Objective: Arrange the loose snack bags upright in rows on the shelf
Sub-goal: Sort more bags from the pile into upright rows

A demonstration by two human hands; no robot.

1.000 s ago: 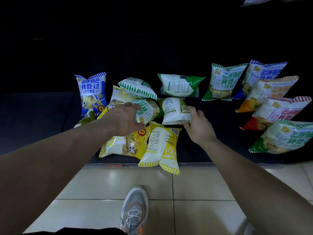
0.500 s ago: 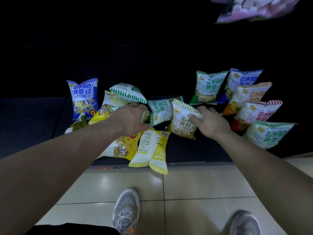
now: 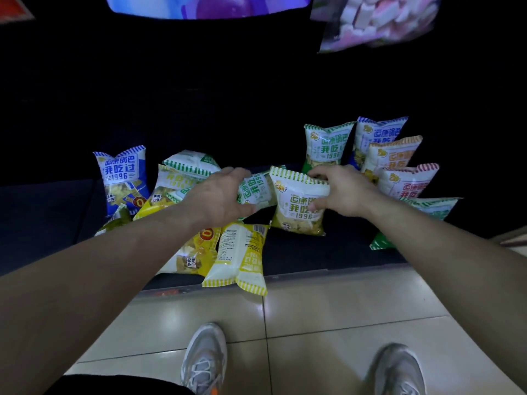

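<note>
R hand (image 3: 346, 192) grip has stood the lime-striped white foil snack bag (image 3: 296, 203) upright, front out. L hand (image 3: 218, 198) grip holds a green-striped white bag (image 3: 256, 189), still sideways. So 1 bag is prob ready to place.

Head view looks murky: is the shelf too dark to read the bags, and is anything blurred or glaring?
Head view: the shelf is nearly black, yet print reads clearly on the green-striped bag in the right hand and the sideways bag in the left hand; the pink package at top right is blurred; soft glare sits on the floor tiles.
</note>
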